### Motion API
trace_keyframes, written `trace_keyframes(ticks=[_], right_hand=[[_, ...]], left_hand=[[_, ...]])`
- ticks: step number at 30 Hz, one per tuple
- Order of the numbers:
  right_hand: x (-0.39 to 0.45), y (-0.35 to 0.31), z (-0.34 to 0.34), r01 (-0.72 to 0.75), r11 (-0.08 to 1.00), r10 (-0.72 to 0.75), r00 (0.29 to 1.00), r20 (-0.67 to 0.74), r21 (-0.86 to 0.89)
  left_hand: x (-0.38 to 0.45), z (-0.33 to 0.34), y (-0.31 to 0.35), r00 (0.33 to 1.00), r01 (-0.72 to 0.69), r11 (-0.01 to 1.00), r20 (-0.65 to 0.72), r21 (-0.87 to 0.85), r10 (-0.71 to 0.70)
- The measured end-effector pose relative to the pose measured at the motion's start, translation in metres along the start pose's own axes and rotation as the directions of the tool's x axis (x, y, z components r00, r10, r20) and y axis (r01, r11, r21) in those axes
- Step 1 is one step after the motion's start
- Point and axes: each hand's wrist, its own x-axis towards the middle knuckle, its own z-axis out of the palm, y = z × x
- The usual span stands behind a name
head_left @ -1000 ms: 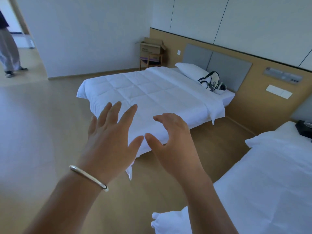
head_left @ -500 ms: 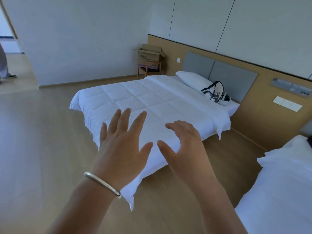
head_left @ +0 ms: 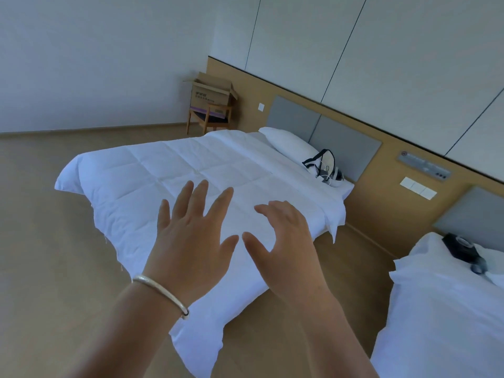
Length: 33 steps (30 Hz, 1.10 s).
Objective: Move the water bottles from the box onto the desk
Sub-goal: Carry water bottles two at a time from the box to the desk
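Observation:
An open cardboard box (head_left: 211, 95) stands on a wooden chair (head_left: 210, 120) in the far corner of the room, beyond a white bed. Its inside is hidden, and no water bottles or desk show. My left hand (head_left: 191, 241), with a silver bangle on the wrist, is raised in front of me with fingers spread and holds nothing. Beside it, my right hand (head_left: 286, 246) is raised too, its fingers loosely bent and empty. Both hands are far from the box.
A white bed (head_left: 169, 175) with a pillow and a black-and-white bag (head_left: 323, 166) lies between me and the box. A second bed (head_left: 447, 309) with a dark object on it is at the right. Wooden floor runs along the left.
The view has swung left and tilted; the doorway and the person at the left have gone out of frame. The box now sits nearer the centre. Both hands stay raised and empty.

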Motion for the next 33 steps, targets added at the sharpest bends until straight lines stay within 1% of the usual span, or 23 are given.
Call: trace_keyframes(ticks=[5, 10, 12, 15, 19, 22, 25, 29, 33], right_hand=[[0.042, -0.038, 0.021, -0.001, 0.997, 0.0, 1.0, -0.02, -0.071], [0.094, -0.073, 0.059, 0.006, 0.994, -0.008, 1.0, -0.021, -0.107], [0.119, -0.085, 0.081, 0.01, 0.995, -0.012, 1.0, -0.028, -0.094], [0.159, -0.102, 0.115, 0.014, 0.997, -0.017, 0.998, -0.052, -0.072], [0.221, -0.122, 0.16, -0.014, 1.0, 0.014, 0.997, -0.078, -0.005], [0.272, -0.139, 0.188, -0.041, 0.997, 0.047, 0.995, -0.086, 0.066], [0.322, -0.164, 0.212, -0.013, 0.994, 0.025, 0.993, -0.112, 0.105], [0.381, -0.198, 0.238, 0.016, 0.996, -0.005, 0.993, -0.115, 0.093], [0.423, -0.223, 0.261, -0.004, 0.996, 0.014, 0.993, -0.117, 0.091]], left_hand=[[0.031, -0.018, -0.053, 0.997, -0.035, 0.999, -0.076, -0.033, 0.032], [0.069, -0.031, -0.113, 0.994, -0.015, 1.0, -0.112, -0.001, 0.015], [0.088, -0.034, -0.142, 0.993, 0.004, 1.0, -0.122, 0.01, -0.003], [0.122, -0.039, -0.183, 0.995, 0.013, 0.998, -0.098, 0.063, -0.007], [0.176, -0.039, -0.24, 0.993, -0.012, 0.997, -0.119, 0.076, 0.021], [0.218, -0.045, -0.288, 0.996, 0.011, 0.996, -0.09, 0.091, -0.003], [0.255, -0.056, -0.33, 0.997, 0.026, 0.994, -0.081, 0.104, -0.017], [0.298, -0.064, -0.375, 0.994, 0.059, 0.996, -0.094, 0.062, -0.053], [0.336, -0.064, -0.417, 0.994, 0.09, 0.996, -0.065, 0.006, -0.09]])
